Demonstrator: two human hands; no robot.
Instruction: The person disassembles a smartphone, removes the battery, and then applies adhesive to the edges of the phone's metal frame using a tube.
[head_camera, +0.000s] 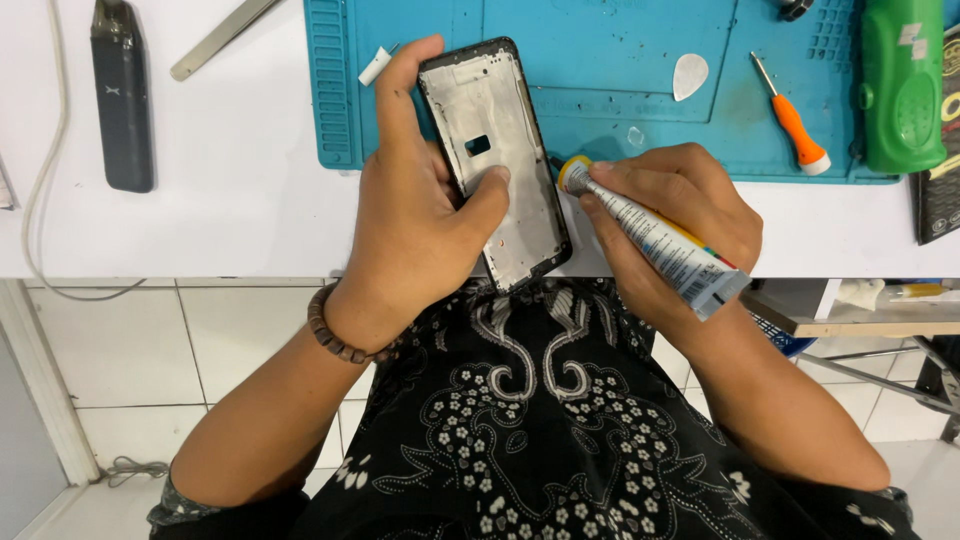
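— Fingers of the left hand (420, 215) gripped the phone frame (495, 160) at the table's edge?
— Yes; the right hand (672, 215) clasped a glue tube (650, 235), nozzle at the frame's side. No glue bead showed; application looked barely begun.

An orange-handled screwdriver (791, 118) is lying at my two o'clock on the blue work mat (600, 60), a white pick (689, 75) beside it; a dark slim device (122, 95) is resting at ten.

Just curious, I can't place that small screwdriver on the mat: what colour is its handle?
The screwdriver has an orange handle with a white end cap, seen clearly in the head view.
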